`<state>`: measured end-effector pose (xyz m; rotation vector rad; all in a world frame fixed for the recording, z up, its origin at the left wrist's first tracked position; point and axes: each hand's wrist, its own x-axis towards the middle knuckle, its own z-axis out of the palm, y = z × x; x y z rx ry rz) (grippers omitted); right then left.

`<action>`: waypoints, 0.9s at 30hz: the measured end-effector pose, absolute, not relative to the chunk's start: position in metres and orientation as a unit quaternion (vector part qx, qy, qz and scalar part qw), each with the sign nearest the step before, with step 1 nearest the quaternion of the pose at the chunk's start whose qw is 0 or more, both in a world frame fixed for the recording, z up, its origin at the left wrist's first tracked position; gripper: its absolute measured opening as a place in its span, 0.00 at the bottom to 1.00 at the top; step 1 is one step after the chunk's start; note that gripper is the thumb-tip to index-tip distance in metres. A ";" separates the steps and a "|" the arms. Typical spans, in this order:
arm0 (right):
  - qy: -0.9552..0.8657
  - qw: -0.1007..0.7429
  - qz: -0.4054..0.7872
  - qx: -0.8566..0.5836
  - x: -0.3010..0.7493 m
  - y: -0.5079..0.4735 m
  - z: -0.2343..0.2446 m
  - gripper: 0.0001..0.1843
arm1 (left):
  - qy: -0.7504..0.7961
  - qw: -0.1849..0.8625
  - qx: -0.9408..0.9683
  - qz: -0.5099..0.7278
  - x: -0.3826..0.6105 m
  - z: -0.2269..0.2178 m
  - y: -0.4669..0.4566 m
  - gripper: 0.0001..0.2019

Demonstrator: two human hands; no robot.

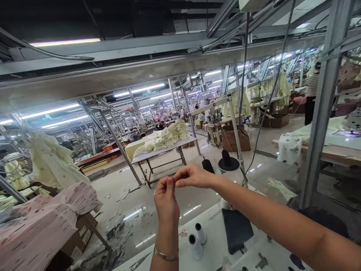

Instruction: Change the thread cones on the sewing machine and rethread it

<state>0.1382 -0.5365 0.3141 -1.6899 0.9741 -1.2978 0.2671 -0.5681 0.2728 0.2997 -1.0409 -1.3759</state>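
Two hands raised above white surface [214,241]: left hand [166,201] and right hand [191,176], fingertips touching, each grip pinched tight; thing held too fine to tell. Two thread spools [197,239] standing below.

Glossy pale floor [175,195] mirrors the lamps; matt metal table frame [158,165] under soft cream cloth stacks [166,139]; brown cardboard box [235,139]; smooth white plastic thread cones [197,241].
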 end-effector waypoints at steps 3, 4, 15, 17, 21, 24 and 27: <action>0.428 0.258 -0.516 -0.696 0.143 -0.535 0.313 0.10 | -0.426 0.618 0.146 -0.645 0.270 0.278 -0.566 0.17; 0.440 0.220 -0.520 -0.698 0.145 -0.535 0.313 0.07 | -0.417 0.613 0.149 -0.654 0.272 0.280 -0.565 0.17; 0.434 0.308 -0.554 -0.641 0.153 -0.540 0.308 0.11 | -0.472 0.622 0.146 -0.608 0.285 0.277 -0.561 0.10; 0.465 0.267 -0.539 -0.649 0.154 -0.540 0.309 0.08 | -0.514 0.630 0.177 -0.556 0.288 0.274 -0.563 0.08; 0.507 0.151 -0.498 -0.687 0.155 -0.538 0.310 0.02 | -0.584 0.617 0.241 -0.469 0.293 0.268 -0.569 0.10; 0.497 0.088 -0.472 -0.723 0.153 -0.537 0.311 0.03 | -0.556 0.613 0.264 -0.495 0.301 0.265 -0.573 0.13; 0.497 0.067 -0.463 -0.731 0.151 -0.537 0.309 0.05 | -0.467 0.630 0.284 -0.552 0.310 0.265 -0.578 0.18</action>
